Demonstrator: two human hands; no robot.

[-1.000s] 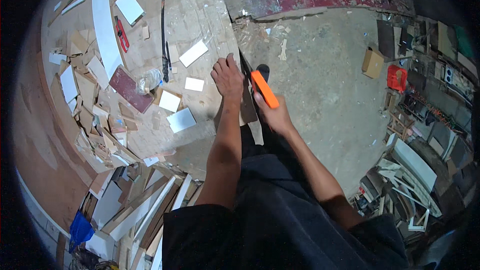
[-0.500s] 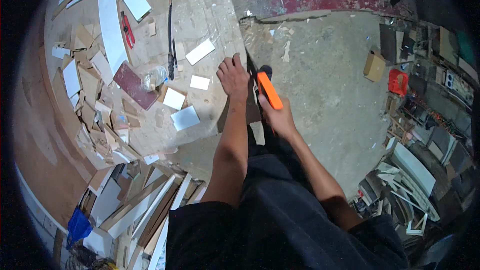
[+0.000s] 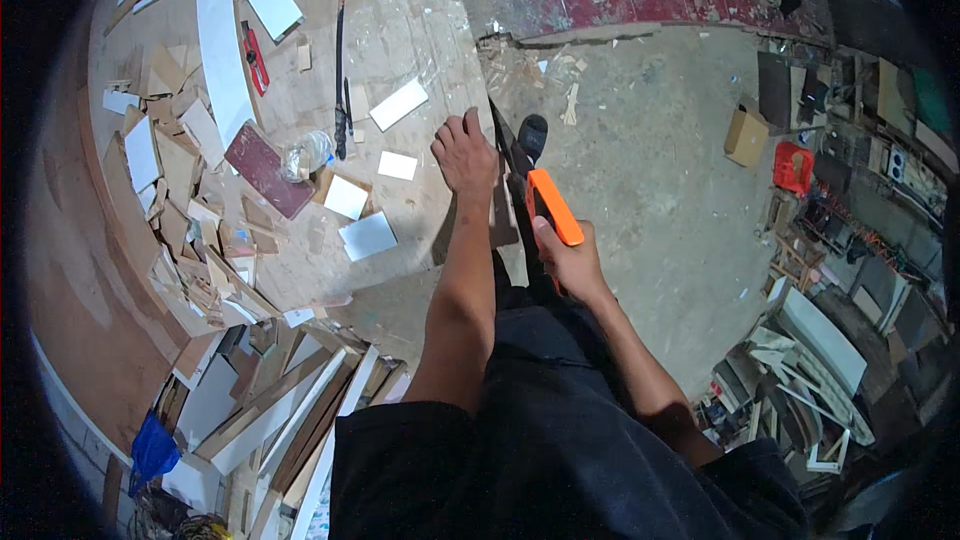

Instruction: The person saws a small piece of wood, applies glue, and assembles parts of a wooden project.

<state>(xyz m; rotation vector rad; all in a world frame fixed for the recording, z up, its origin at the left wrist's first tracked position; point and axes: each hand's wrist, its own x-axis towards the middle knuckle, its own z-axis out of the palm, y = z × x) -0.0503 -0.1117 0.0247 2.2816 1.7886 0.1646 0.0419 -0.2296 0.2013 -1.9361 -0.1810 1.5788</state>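
Note:
In my right hand (image 3: 572, 255) is the orange handle of a hand saw (image 3: 556, 207), with my fingers wrapped round it. The saw's dark blade points away from me along the right edge of the wooden worktable (image 3: 400, 40). My left hand (image 3: 466, 153) lies palm down at that edge, left of the blade. Its fingers are slightly apart and bent, and what lies under the palm is hidden. Small white-faced board pieces (image 3: 368, 237) are nearest to it on the left. Where the blade meets any material cannot be made out.
Board offcuts (image 3: 180, 170) heap at the table's left. Red-handled pliers (image 3: 255, 60), a thin black bar (image 3: 341, 70) and a clear plastic container (image 3: 307, 155) lie nearer. Long boards (image 3: 290, 410) lean at lower left. A cardboard box (image 3: 747, 136) and red container (image 3: 794, 168) stand right.
My right hand has drawn the saw back toward my body and slightly right. More of the dark blade and my shoe now show. The left hand has stayed almost in place.

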